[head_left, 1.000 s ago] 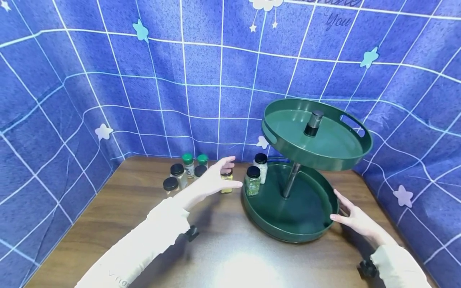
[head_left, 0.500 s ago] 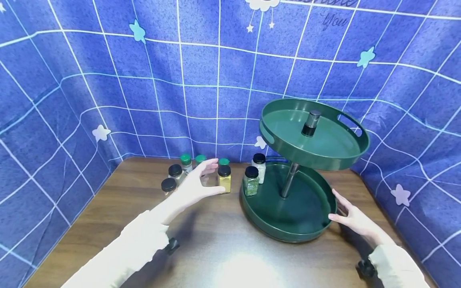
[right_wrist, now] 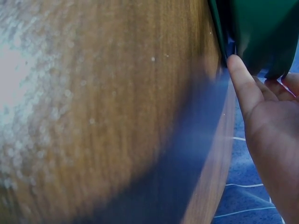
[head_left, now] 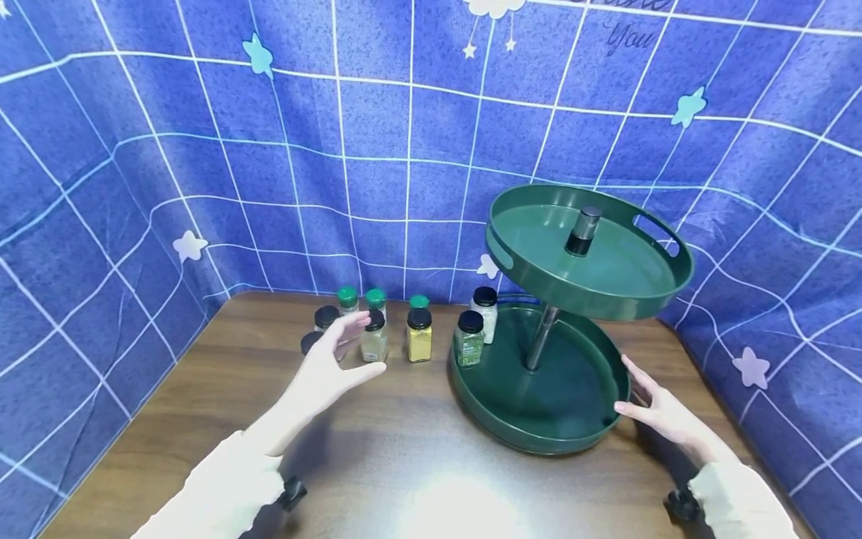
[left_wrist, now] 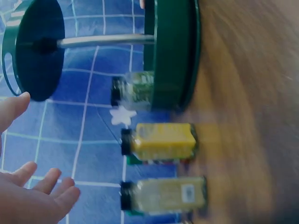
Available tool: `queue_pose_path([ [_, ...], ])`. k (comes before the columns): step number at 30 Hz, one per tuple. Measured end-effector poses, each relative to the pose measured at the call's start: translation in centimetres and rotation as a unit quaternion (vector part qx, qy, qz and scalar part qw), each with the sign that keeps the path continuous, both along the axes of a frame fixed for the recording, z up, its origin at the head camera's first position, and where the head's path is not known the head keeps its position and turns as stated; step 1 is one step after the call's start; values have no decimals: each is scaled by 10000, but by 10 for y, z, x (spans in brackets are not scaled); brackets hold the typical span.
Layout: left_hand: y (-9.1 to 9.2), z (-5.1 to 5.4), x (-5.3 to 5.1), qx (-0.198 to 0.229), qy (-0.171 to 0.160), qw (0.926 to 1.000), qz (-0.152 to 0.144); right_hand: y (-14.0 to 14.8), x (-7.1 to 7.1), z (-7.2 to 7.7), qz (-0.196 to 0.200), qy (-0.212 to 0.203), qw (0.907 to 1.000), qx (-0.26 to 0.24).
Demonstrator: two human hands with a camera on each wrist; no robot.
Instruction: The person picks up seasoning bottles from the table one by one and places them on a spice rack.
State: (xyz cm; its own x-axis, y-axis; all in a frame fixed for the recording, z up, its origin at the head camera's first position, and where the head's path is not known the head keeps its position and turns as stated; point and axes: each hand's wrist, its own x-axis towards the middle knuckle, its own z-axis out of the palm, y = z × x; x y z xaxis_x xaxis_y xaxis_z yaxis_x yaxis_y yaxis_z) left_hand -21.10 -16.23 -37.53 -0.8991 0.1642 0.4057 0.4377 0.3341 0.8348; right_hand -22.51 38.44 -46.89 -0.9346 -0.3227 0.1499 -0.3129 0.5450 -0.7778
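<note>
My left hand (head_left: 323,374) holds nothing, thumb and fingers spread, just left of a pale-yellow jar (head_left: 374,340) with a black lid. To that jar's right stands a bright yellow jar (head_left: 419,340); both show in the left wrist view, the yellow one (left_wrist: 163,141) nearer the stand. My right hand (head_left: 663,412) touches the right rim of the lower tray of a green two-tier stand (head_left: 539,434); in the right wrist view the fingers (right_wrist: 243,81) rest at that rim. A green-labelled jar (head_left: 469,344) and a white jar (head_left: 485,318) stand at the lower tray's left side.
Green-lidded jars (head_left: 347,298) stand at the table's back, and black-lidded jars (head_left: 326,318) are partly behind my left hand. The stand's upper tray (head_left: 633,277) overhangs the lower one. A blue patterned cloth (head_left: 303,150) rises behind the wooden table (head_left: 377,449).
My left hand has moved left, away from the lower tray and past the yellow jar, uncovering it and the pale-yellow jar. My right hand has stayed at the rim.
</note>
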Motion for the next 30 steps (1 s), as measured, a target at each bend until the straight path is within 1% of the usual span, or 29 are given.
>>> queue_pose_path([
  [3, -10, -8, 3, -138, 164, 9993, 319, 0, 0, 1, 1, 56, 10000, 74],
  [5, -18, -14, 4, -355, 371, 9970, 572, -1, 1, 1, 5, 63, 9999, 95],
  [7, -25, -20, 6, -667, 604, 9919, 898, -1, 1, 1, -37, 41, 9999, 108],
  [9, -32, -27, 7, -840, 763, 9866, 1174, -1, 2, 1, -28, 39, 9999, 109],
  [11, -40, -33, 8, -941, 852, 9814, 1440, -2, 2, 1, -16, 62, 9999, 96],
  [14, -50, -41, 7, -901, 840, 9785, 1656, -3, 2, 1, 22, 120, 9999, 87],
  [17, -60, -47, 5, -829, 828, 9775, 1752, -4, 2, 1, 39, 164, 9999, 36],
  [21, -72, -56, 1, -879, 789, 9751, 1879, -4, 2, 1, 58, 183, 9998, -50],
  [24, -79, -61, -3, -940, 652, 9739, 1961, -4, 2, 1, 38, 198, 9998, -31],
  [27, -83, -65, -6, -856, 455, 9760, 1950, -4, 2, 1, 21, 199, 9998, 7],
  [30, -85, -68, -9, -590, 225, 9813, 1816, -4, 2, 1, 1, 157, 9999, 37],
])
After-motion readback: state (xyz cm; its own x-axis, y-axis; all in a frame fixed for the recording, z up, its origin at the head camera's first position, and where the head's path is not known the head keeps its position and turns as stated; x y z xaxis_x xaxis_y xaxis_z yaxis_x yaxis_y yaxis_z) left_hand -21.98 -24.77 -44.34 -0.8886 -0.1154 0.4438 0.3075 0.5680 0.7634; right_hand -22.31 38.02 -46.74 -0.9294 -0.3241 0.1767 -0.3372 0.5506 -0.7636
